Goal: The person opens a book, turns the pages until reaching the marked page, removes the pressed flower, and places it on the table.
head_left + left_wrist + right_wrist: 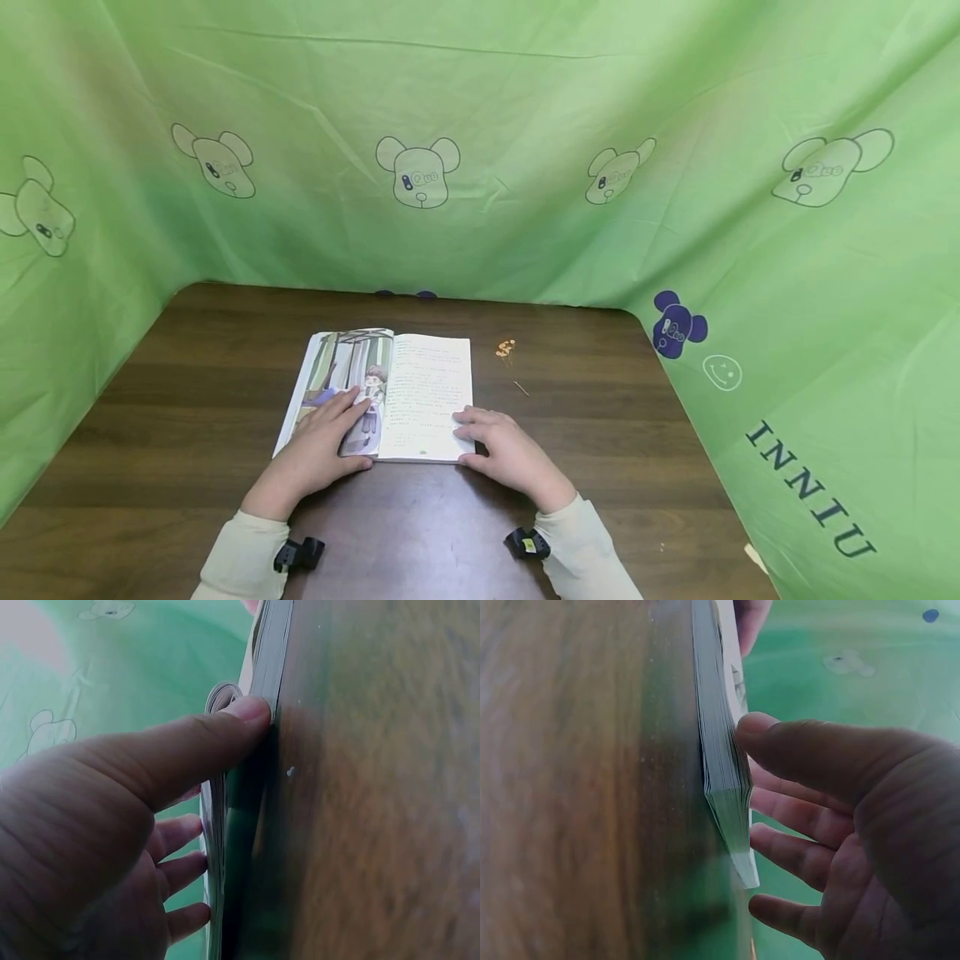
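Note:
An open book lies on the table, a colour picture on its left page and printed text on its right page. My left hand rests on the left page, fingers spread over the lower part of the picture. In the left wrist view its thumb touches the lower edge of the book near the spine. At the lower right corner of the book, my right hand rests its fingertips on the text page. The right wrist view shows its thumb against the page edge, other fingers loosely extended.
A small dried sprig with orange flowers lies on the table right of the book, and a short thin stem piece is near it. Green cloth with bear prints encloses the brown wooden table at the back and sides.

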The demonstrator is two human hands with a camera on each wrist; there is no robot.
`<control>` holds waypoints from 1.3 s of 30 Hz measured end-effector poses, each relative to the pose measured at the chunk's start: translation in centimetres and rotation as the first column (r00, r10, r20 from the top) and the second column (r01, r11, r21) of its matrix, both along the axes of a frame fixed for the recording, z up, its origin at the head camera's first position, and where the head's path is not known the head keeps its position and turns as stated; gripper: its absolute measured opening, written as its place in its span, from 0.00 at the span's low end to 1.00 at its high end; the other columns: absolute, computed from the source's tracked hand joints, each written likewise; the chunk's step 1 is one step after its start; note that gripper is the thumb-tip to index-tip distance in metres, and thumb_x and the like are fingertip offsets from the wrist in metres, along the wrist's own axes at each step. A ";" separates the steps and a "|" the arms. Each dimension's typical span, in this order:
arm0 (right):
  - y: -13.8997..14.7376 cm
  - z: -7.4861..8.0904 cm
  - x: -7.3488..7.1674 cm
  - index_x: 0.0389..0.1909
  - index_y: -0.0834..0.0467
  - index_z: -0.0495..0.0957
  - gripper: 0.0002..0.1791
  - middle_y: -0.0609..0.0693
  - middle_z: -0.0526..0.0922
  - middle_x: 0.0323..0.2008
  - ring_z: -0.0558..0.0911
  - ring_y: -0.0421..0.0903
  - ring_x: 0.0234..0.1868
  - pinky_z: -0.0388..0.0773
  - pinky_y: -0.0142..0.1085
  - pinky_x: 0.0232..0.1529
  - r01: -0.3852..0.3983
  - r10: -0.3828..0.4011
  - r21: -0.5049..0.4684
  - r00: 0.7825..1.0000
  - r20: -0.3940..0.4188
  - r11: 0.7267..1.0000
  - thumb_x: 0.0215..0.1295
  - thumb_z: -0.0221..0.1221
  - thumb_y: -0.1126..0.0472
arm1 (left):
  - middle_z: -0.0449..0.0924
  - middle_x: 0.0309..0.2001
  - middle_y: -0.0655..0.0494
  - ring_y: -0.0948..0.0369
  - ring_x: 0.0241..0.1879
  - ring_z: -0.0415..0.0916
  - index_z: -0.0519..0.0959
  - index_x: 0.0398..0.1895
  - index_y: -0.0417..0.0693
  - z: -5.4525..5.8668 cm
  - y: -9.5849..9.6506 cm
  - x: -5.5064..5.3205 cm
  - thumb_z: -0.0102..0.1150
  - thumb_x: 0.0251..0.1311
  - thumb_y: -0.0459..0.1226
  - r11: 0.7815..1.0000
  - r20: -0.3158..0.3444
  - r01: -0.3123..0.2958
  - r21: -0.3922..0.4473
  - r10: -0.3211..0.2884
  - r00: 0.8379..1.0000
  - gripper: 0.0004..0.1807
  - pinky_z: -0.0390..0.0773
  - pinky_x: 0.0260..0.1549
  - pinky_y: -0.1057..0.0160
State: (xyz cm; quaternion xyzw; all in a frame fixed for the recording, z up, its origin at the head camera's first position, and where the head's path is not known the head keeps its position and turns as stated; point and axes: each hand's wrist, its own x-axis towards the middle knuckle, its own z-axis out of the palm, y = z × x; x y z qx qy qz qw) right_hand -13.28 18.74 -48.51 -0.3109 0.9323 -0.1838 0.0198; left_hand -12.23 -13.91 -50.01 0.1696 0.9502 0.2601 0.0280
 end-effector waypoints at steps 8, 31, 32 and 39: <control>0.3 -0.1 -0.1 0.55 0.58 0.85 0.20 0.50 0.79 0.67 0.72 0.52 0.72 0.65 0.53 0.72 -0.014 0.014 -0.009 1.000 0.008 1.000 0.65 0.69 0.54 | 0.54 0.81 0.45 0.40 0.79 0.50 0.66 0.77 0.51 -0.4 -0.9 0.0 0.77 0.54 0.43 1.000 -0.003 -0.001 -0.001 0.001 1.000 0.46 0.54 0.72 0.33; 0.9 -0.5 -0.8 0.55 0.57 0.86 0.21 0.49 0.79 0.67 0.72 0.50 0.73 0.69 0.47 0.71 -0.073 0.075 -0.077 0.997 0.020 0.994 0.63 0.71 0.56 | 0.49 0.79 0.33 0.24 0.75 0.43 0.62 0.79 0.49 0.3 -3.6 -0.1 0.73 0.52 0.60 0.997 0.009 -0.072 0.027 0.072 0.997 0.54 0.49 0.67 0.22; 0.9 -0.6 -0.8 0.55 0.57 0.86 0.21 0.49 0.79 0.67 0.72 0.50 0.73 0.69 0.47 0.71 -0.073 0.075 -0.078 0.997 0.019 0.994 0.63 0.71 0.56 | 0.49 0.80 0.33 0.24 0.75 0.43 0.62 0.79 0.49 0.4 -3.6 0.0 0.73 0.52 0.60 0.997 0.012 -0.072 0.026 0.072 0.997 0.54 0.48 0.67 0.22; 1.1 -0.9 -1.0 0.56 0.56 0.86 0.21 0.47 0.79 0.67 0.72 0.50 0.73 0.69 0.47 0.71 -0.075 0.077 -0.082 0.997 0.025 0.994 0.63 0.71 0.55 | 0.45 0.80 0.32 0.23 0.75 0.42 0.58 0.81 0.50 0.6 -3.4 0.1 0.69 0.54 0.65 0.997 0.033 -0.079 0.026 0.078 0.996 0.57 0.47 0.68 0.23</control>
